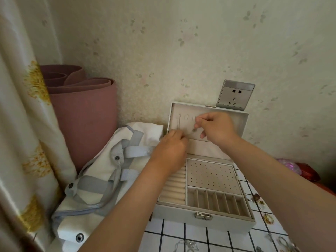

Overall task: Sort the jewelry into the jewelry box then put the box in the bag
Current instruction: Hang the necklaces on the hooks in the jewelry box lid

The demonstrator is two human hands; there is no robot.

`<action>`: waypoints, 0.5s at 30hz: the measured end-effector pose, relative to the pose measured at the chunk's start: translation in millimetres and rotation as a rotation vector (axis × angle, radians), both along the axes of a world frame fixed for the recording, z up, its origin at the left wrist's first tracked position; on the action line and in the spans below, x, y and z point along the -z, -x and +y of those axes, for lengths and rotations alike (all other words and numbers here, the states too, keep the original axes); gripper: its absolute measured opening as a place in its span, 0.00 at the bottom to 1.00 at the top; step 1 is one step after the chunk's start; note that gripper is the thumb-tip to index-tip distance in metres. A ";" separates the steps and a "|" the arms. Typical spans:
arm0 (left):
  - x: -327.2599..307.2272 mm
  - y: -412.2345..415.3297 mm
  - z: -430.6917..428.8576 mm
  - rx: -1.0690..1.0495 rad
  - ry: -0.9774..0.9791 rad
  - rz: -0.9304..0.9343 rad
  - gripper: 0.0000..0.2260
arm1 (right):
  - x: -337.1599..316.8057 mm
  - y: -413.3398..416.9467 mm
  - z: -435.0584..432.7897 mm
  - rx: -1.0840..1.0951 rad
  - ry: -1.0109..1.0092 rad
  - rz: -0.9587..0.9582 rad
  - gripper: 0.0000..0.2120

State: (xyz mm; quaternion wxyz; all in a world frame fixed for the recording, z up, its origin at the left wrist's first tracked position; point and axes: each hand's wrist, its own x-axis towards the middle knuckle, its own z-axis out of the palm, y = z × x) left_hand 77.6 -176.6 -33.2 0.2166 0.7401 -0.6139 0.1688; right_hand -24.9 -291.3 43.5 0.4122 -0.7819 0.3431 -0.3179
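Note:
A pale grey jewelry box (203,218) stands open on the checked tablecloth, its lid (241,122) upright against the wall. Both hands work at the lid's inner panel. My right hand (216,127) pinches a thin necklace (194,130) with a small pendant near the lid's hooks. My left hand (171,146) pinches the same chain lower down. Another chain (178,122) hangs on the lid's left hook. The white bag (101,171) with grey straps lies left of the box. Loose jewelry (261,203) lies to the right of the box.
A rolled pink mat (85,113) stands behind the bag by a curtain (23,124). A wall socket (233,95) sits above the lid. More jewelry pieces (283,241) lie along the table's near right edge. Pink and red items (298,170) sit at far right.

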 end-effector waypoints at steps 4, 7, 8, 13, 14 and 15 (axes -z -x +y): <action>5.0 2.3 -1.1 -0.046 0.018 -0.045 0.16 | 5.4 -1.9 -0.2 -0.003 0.057 0.005 0.08; 5.1 2.3 -2.8 -0.104 0.042 -0.102 0.18 | 12.2 -3.2 -1.3 -0.006 0.092 0.027 0.07; 4.5 2.5 -3.4 -0.129 0.035 -0.129 0.16 | 14.9 -3.9 -2.2 -0.015 0.094 0.032 0.06; 1.3 -1.7 -1.5 -0.198 0.002 -0.189 0.10 | 23.3 -10.7 -2.5 -0.073 0.135 0.099 0.06; 0.1 -3.2 -0.8 -0.199 0.000 -0.183 0.11 | 24.3 -12.5 -1.6 -0.080 0.153 0.115 0.06; -1.1 -4.3 0.3 -0.194 -0.006 -0.177 0.12 | 26.0 -14.7 -1.2 -0.089 0.180 0.135 0.07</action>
